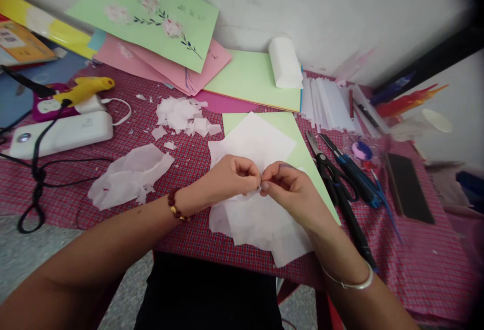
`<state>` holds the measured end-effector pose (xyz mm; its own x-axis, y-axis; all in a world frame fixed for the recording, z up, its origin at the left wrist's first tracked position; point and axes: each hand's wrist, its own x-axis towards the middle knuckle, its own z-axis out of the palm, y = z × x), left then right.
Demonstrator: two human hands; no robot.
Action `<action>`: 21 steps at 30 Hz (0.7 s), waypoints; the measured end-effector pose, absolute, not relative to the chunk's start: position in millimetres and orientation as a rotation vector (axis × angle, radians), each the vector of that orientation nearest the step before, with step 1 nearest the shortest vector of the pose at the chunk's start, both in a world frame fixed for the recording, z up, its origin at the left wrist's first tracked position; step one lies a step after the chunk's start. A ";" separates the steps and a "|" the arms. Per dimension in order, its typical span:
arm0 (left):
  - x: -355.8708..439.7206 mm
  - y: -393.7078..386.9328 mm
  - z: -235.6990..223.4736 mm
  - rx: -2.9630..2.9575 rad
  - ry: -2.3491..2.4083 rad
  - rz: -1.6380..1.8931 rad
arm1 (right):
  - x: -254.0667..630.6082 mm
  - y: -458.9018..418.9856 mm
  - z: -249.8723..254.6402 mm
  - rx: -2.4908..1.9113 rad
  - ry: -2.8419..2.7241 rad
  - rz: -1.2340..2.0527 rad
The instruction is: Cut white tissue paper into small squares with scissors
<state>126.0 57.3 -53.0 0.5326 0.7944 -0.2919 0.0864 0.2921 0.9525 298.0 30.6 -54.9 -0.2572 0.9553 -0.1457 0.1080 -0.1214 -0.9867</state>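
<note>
My left hand [242,176] and my right hand [285,184] meet fingertip to fingertip, each closed in a pinch. Between them shows a tiny whitish bit that looks like tissue paper; most of it is hidden by the fingers. Beneath the hands, thin white tissue sheets [260,224] are spread in overlapping layers, with one square corner pointing away from me. They lie partly on a light green paper sheet [312,169]. Left of my left wrist is a crumpled tissue piece [128,176]. Beyond it sits a pile of small torn tissue pieces [179,113].
Scissors [328,163], a blue-black cutter [353,174] and a phone [409,187] lie at right. Behind are glue sticks [328,103], a tissue pack [284,63] and a flower-decorated green card [159,15]. A yellow glue gun [85,90], white power bank [62,133] and cables occupy the left.
</note>
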 end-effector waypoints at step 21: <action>125.8 56.8 -56.9 1.180 0.876 0.587 | 299.8 32.4 -56.1 -1.253 -1.427 1.454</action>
<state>125.8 56.8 -56.9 0.5508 0.7884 -0.2739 0.0472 0.2982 0.9533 299.8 32.4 -56.1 -0.2567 0.9555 -0.1451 0.1270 -0.1155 -0.9851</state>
